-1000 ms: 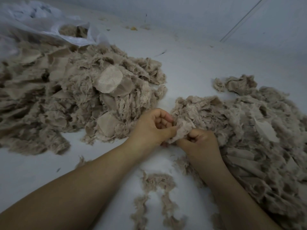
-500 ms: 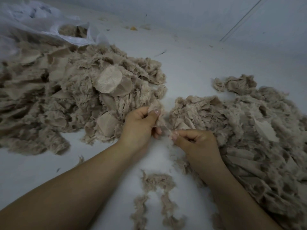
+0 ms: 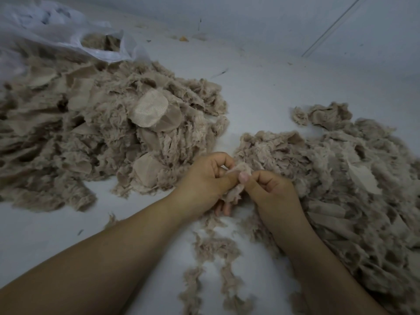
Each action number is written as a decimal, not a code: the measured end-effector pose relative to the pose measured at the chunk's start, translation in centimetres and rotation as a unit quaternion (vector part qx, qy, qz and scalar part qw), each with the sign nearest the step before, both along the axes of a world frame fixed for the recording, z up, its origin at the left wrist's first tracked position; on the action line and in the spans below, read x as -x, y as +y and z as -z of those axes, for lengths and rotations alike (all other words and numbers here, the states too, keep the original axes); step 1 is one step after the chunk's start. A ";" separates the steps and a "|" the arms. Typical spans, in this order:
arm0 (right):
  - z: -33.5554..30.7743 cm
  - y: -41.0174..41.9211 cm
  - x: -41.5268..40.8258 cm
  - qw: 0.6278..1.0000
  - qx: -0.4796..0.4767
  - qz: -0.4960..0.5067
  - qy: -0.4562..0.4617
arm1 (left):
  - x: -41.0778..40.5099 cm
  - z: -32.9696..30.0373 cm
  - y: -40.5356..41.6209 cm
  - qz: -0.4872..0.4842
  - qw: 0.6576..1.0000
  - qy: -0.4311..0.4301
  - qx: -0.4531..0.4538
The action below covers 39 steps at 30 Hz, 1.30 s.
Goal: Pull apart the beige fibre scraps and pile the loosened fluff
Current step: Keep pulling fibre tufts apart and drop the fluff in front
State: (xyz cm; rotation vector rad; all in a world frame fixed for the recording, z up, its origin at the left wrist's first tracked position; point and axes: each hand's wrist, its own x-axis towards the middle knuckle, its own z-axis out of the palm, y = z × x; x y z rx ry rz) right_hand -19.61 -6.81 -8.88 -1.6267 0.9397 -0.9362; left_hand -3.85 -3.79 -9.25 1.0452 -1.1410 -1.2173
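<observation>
While both hands met just in front of the right heap [image 3: 341,178], the left hand [image 3: 204,180] and right hand [image 3: 270,189] pinched one scrap [image 3: 236,178] between them, its length hanging downward from their thumbs, both equally near

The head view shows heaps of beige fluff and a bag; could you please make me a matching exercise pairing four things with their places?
Things:
1. white plastic bag
2. round woven patch
3. small beige scrap
4. loose fluff strands

Places:
A. pinched between the left hand and the right hand
B. on the white surface between the forearms
C. far left corner
D. on top of the left heap

Pairs: 1-C, 2-D, 3-A, 4-B
</observation>
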 end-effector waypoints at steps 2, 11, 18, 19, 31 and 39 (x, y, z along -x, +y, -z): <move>0.1 -0.1 0.1 0.999 -0.022 0.008 -0.026 | 0.0 0.0 -0.3 -0.030 0.999 0.012 -0.019; 0.0 0.2 0.0 0.998 -0.011 -0.034 -0.058 | 0.2 0.3 -0.8 -0.046 0.997 -0.046 -0.047; 0.6 -0.3 0.0 0.998 -0.032 0.029 -0.038 | -0.4 0.1 -0.9 -0.004 0.997 0.068 -0.041; 0.5 -0.3 -0.1 0.998 -0.027 0.028 -0.040 | -0.4 0.1 -0.8 0.004 0.999 0.030 -0.036; 0.3 -0.2 0.3 0.999 -0.025 -0.027 -0.003 | 0.1 0.0 -0.5 -0.135 0.990 0.042 -0.019; -0.1 0.1 -0.1 0.999 -0.030 -0.037 -0.001 | 0.5 0.0 -0.5 -0.095 0.995 -0.019 -0.016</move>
